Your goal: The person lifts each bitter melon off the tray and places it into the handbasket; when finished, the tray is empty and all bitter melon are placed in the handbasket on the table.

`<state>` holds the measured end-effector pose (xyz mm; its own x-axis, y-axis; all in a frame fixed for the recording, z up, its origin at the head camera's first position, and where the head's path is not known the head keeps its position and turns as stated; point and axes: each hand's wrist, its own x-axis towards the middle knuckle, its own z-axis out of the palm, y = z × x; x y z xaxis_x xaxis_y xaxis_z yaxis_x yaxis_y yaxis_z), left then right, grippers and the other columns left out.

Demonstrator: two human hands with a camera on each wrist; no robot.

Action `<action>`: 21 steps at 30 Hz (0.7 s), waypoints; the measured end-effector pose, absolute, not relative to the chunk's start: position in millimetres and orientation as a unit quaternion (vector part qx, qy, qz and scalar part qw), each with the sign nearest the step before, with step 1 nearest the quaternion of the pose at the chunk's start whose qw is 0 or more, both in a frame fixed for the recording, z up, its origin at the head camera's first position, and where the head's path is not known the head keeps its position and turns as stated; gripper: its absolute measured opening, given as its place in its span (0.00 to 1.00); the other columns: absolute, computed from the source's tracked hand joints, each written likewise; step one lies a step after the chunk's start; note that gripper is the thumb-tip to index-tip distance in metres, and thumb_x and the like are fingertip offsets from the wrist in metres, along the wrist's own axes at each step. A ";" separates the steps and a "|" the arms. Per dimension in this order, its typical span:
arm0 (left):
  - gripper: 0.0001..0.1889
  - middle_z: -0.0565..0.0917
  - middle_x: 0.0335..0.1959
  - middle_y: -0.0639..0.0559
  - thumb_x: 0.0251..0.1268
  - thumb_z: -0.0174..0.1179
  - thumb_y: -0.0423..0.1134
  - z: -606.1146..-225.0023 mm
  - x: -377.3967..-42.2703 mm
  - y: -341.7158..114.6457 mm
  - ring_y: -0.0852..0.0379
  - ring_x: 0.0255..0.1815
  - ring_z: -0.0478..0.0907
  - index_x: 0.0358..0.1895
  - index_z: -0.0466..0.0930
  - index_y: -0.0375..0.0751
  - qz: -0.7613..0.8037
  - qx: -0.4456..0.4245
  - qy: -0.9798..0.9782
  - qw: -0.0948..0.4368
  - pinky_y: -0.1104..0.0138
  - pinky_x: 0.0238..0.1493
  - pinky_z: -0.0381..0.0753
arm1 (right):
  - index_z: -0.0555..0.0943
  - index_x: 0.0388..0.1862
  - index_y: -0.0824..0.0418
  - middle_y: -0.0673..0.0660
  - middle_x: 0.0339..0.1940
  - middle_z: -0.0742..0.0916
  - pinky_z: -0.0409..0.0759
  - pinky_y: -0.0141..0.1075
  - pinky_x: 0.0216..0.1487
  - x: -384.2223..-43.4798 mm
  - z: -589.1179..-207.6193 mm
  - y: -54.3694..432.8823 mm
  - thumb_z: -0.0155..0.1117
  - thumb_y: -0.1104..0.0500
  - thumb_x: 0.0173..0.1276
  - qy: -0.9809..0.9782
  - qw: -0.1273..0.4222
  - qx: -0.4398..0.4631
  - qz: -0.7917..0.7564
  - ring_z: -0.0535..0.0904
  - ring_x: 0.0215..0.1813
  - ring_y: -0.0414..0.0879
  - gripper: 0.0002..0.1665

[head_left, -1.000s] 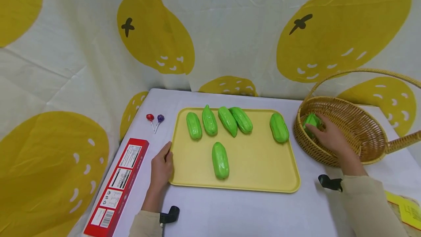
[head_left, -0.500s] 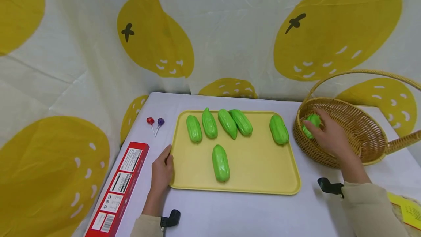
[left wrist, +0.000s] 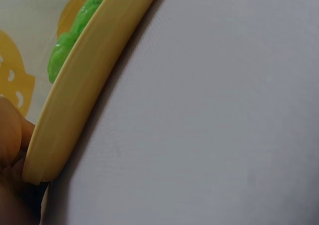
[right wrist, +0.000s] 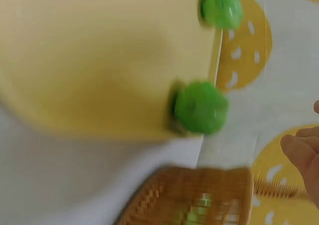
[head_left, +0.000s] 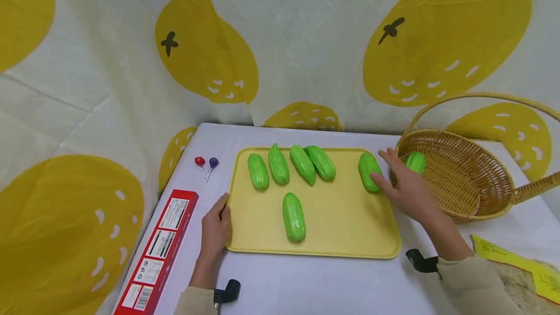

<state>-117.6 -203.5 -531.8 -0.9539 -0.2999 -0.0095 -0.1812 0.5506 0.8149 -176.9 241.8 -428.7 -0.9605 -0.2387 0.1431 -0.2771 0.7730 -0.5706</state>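
Lying in the basket (head_left: 470,164): one gourd (head_left: 416,162); left hand (head_left: 216,225) grips tray (head_left: 345,218) of six; right hand (head_left: 408,188) outstretched.

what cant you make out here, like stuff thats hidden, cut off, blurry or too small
- Green piece in the basket: head view, partly covered by the right hand.
- Wicker basket: head view, handle cut off by the right edge; right wrist view, blurred.
- Red box: head view, small print unreadable, near end cut off by the bottom edge.
- Left hand: left wrist view, cut off by the left edge.
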 end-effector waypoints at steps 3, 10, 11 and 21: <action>0.24 0.72 0.75 0.43 0.80 0.48 0.34 -531.7 -116.4 -202.6 0.44 0.78 0.67 0.75 0.68 0.38 -0.458 0.142 -0.876 0.056 0.49 0.78 0.68 | 0.60 0.80 0.65 0.75 0.81 0.61 0.68 0.72 0.67 -172.1 -434.1 227.8 0.60 0.46 0.78 -0.939 0.033 0.156 0.305 0.65 0.74 0.77 0.41; 0.24 0.73 0.75 0.41 0.80 0.49 0.32 -532.8 -115.6 -202.8 0.43 0.78 0.67 0.75 0.68 0.37 -0.457 0.140 -0.877 0.058 0.48 0.78 0.68 | 0.60 0.81 0.63 0.73 0.81 0.62 0.71 0.69 0.69 -164.1 -450.3 203.3 0.59 0.47 0.78 -0.931 0.013 0.175 0.319 0.67 0.74 0.74 0.40; 0.24 0.73 0.75 0.42 0.80 0.49 0.33 -532.8 -115.5 -202.9 0.44 0.78 0.67 0.75 0.69 0.37 -0.458 0.140 -0.876 0.058 0.49 0.78 0.68 | 0.61 0.81 0.63 0.72 0.81 0.62 0.71 0.68 0.69 -162.8 -452.5 199.9 0.59 0.46 0.78 -0.930 0.008 0.175 0.322 0.67 0.75 0.73 0.40; 0.24 0.72 0.75 0.42 0.80 0.48 0.32 -530.8 -116.1 -203.4 0.43 0.78 0.67 0.75 0.68 0.38 -0.454 0.141 -0.878 0.061 0.48 0.78 0.68 | 0.62 0.80 0.64 0.71 0.81 0.63 0.70 0.65 0.73 -151.7 -465.2 162.6 0.58 0.46 0.78 -0.917 -0.019 0.217 0.335 0.65 0.78 0.68 0.40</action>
